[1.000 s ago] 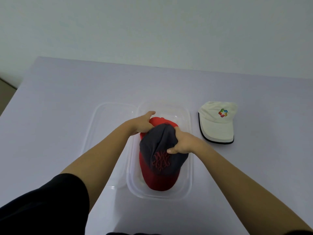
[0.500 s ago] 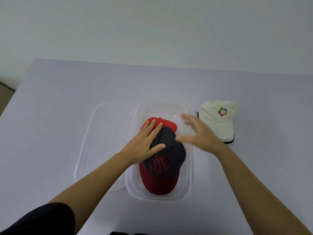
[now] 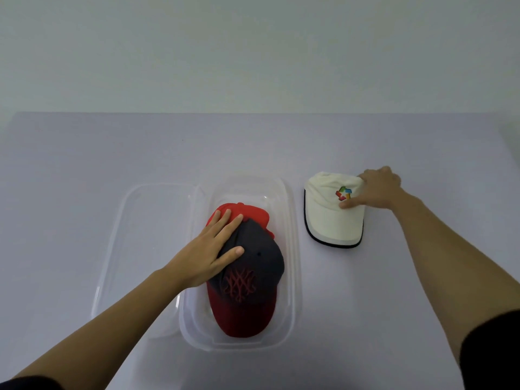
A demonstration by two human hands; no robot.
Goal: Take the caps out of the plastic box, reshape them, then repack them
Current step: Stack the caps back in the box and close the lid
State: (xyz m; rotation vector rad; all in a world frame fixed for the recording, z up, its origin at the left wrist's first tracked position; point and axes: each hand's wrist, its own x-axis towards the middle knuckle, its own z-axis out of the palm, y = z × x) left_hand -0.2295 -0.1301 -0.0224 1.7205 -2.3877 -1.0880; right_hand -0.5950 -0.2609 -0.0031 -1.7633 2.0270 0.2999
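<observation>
A dark grey cap with a red brim and red logo [image 3: 253,277] lies in the clear plastic box [image 3: 292,277], on top of a red cap [image 3: 247,213] that shows at the far end. My left hand [image 3: 209,253] rests flat on the grey cap's crown, fingers spread. To the right of the box a white cap with a coloured logo [image 3: 332,215] lies on the table. My right hand [image 3: 375,190] grips the white cap's crown at its far right side, thumb by the logo.
The box's clear lid [image 3: 140,249] lies on the table just left of the box, partly under my left forearm. The lilac table [image 3: 84,164] ends at a pale wall behind; its right edge shows at the far right.
My right hand let go of the grey cap and moved right onto the white cap. My left hand flattened on the grey cap, which has sunk lower into the box.
</observation>
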